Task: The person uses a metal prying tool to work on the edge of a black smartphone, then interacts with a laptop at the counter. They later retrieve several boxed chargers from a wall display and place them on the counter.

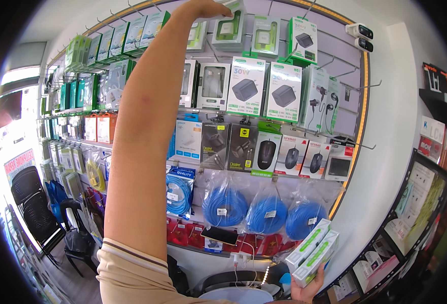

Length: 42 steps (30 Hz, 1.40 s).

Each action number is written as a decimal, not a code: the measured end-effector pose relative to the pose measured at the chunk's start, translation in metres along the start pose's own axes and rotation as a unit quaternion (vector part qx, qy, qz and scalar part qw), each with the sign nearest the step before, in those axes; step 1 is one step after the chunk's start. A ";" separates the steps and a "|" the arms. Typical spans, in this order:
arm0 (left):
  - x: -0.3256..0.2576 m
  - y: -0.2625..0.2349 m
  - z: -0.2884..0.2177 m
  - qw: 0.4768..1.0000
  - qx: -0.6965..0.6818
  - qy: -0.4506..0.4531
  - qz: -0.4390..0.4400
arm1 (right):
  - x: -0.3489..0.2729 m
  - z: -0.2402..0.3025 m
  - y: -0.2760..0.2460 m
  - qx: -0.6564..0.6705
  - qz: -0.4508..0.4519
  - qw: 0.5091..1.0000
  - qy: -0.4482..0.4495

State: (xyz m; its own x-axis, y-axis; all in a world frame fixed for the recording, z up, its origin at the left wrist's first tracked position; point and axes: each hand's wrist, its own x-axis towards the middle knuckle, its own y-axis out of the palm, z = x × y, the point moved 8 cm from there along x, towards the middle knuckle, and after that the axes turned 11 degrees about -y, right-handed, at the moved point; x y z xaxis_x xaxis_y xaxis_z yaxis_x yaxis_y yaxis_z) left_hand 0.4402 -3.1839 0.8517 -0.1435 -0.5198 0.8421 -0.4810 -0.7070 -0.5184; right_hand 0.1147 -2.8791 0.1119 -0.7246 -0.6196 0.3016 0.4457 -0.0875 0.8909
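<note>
My left arm stretches up across the view to the top row of a wall display. There my left hand [208,8], partly cut off by the upper edge, has its fingers closed at the top of a clear-fronted charger package [228,28] with green and white inside. A similar package [266,35] hangs to its right. Low at the right, my right hand [307,291] grips two slim white-and-green boxes [312,253] from below, side by side and tilted. Its fingers are mostly behind the boxes.
Metal hooks [368,85] jut from the slatted wall. Below hang charger boxes [245,88], mouse boxes [266,152] and bagged blue cable coils [225,206]. A phone [220,235] lies near white cables. Black chairs [36,210] stand left; a display case [411,202] is at right.
</note>
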 end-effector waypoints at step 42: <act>-0.515 -0.100 0.098 0.198 -0.770 0.566 0.219 | -0.013 -0.093 0.082 -0.027 0.087 0.996 0.015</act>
State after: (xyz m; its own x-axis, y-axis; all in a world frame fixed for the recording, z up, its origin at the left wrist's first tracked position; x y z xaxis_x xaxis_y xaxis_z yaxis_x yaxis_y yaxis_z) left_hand 0.6473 -2.8924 0.4552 -0.1452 0.6872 0.7118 0.2235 0.7236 -0.6530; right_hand 0.2096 -2.9512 0.1499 -0.6178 -0.6524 0.4390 0.5918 -0.0181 0.8059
